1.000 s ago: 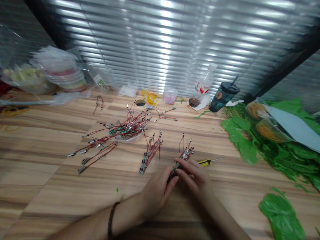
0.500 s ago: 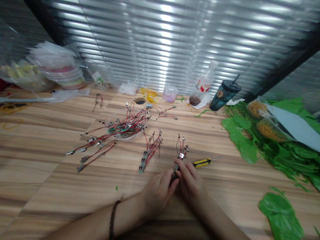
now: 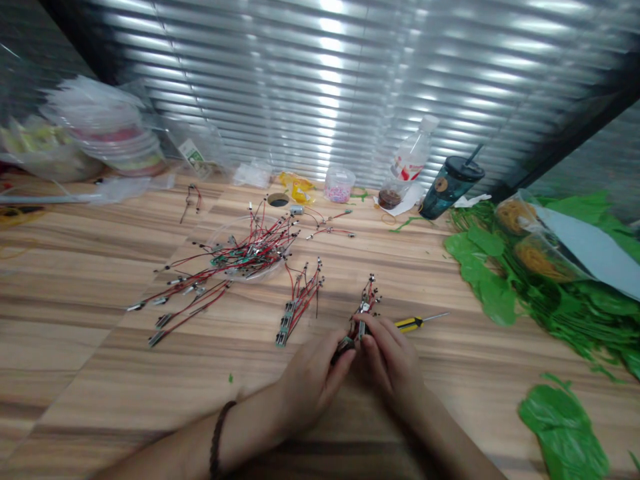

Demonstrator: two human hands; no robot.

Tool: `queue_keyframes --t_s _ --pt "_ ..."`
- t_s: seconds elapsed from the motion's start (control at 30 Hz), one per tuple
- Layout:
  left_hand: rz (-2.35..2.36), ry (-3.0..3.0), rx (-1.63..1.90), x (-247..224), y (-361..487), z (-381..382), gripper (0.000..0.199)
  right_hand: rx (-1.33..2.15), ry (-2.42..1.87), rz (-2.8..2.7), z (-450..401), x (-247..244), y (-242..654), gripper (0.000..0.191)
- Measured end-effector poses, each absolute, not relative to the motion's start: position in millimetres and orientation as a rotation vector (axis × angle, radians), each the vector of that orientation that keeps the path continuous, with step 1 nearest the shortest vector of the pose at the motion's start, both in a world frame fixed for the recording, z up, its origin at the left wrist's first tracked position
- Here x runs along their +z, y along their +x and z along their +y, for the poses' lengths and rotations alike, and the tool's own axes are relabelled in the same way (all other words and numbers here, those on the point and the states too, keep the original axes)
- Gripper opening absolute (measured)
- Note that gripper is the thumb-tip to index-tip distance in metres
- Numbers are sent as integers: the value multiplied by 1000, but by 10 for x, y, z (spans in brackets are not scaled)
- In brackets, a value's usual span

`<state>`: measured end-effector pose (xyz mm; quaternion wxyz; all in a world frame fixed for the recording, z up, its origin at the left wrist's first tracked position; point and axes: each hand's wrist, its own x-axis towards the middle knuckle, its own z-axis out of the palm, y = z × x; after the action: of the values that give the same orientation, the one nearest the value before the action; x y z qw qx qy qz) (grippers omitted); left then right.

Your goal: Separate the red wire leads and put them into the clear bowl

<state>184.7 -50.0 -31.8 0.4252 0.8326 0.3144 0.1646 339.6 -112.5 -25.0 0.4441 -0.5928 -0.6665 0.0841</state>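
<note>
My left hand (image 3: pixel 313 377) is closed, thumb and fingers pinching a small dark circuit board (image 3: pixel 345 345). Close beside it, my right hand (image 3: pixel 393 353) pinches another small wired circuit board (image 3: pixel 362 329) upright between thumb and fingers. Red and black wires with little parts on their ends (image 3: pixel 369 293) fan out beyond the fingertips; which board each belongs to is unclear. To the left lies a row of similar boards (image 3: pixel 286 323) with wires. Just right of my right hand is a yellow and black screwdriver (image 3: pixel 410 325).
A clear dish (image 3: pixel 213 233) heaped with tangled wired boards (image 3: pixel 255 253) stands left of centre. At the back are a small motor (image 3: pixel 297 209), a tub of pink beads (image 3: pixel 339 187), a bottle (image 3: pixel 410 163) and a dark tumbler (image 3: pixel 450 187). Green plastic leaves (image 3: pixel 480 280) pile up at right.
The fingertips have come slightly apart, and the boards, earlier together in both hands, now show as two separate pieces. My right hand has shifted a little right, covering more of the screwdriver's handle.
</note>
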Motion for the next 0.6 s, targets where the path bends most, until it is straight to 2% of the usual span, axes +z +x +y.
queue_keyframes --t_s 0.2,0.4,0.6 --pt "859 1809 430 -229 1857 -474 33 499 -1488 -1373 -1172 -232 3475 36" --pt "893 1711 397 -172 1879 -484 33 1112 -986 -535 -1099 -59 3553 23" --pt "915 1715 482 -168 1861 -489 33 1216 -877 -183 -1098 109 3774 21"
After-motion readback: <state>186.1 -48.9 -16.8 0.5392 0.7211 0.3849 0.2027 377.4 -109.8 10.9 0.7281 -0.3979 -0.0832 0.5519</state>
